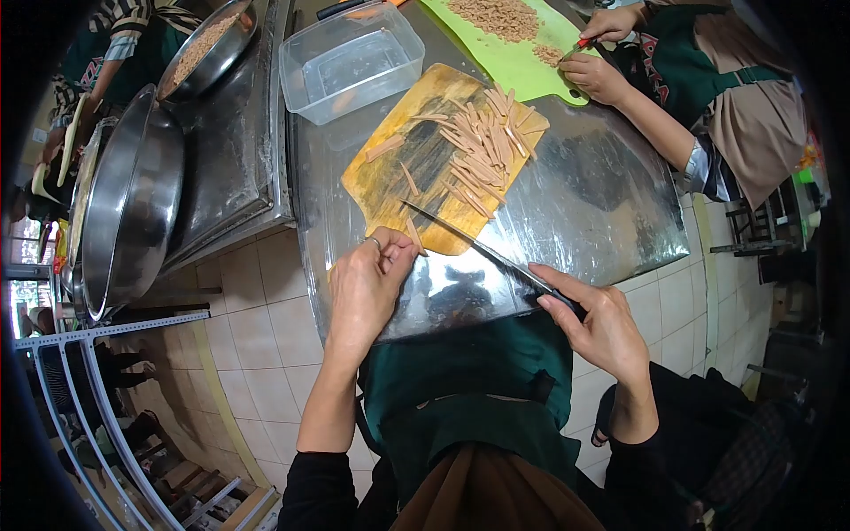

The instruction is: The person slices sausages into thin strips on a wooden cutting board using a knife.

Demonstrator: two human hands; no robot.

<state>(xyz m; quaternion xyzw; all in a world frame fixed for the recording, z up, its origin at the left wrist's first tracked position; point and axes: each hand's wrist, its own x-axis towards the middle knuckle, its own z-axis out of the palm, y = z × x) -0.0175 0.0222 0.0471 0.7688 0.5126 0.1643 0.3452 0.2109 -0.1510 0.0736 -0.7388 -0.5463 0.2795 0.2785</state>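
Note:
My left hand (370, 281) is closed at the near edge of the wooden cutting board (367, 186), its fingertips pinched on a thin pinkish-brown sausage strip (413, 232). In my right hand (602, 326) is the dark handle of a kitchen knife (482, 250), whose blade slants up and left across the board's near corner. The knife tip lies just above the pinched strip. A loose heap of cut sausage strips (482, 155) covers the board's right half. Apart from it, a thicker sausage piece (384, 148) and another thin strip (409, 179) lie on the left half.
A clear plastic container (352, 111) stands behind the board on the metal table (611, 208). At the back right, a co-worker's hands (602, 75) cut on a green board (531, 87) holding diced pieces. Large steel bowls (146, 212) are at the left, another person beyond them.

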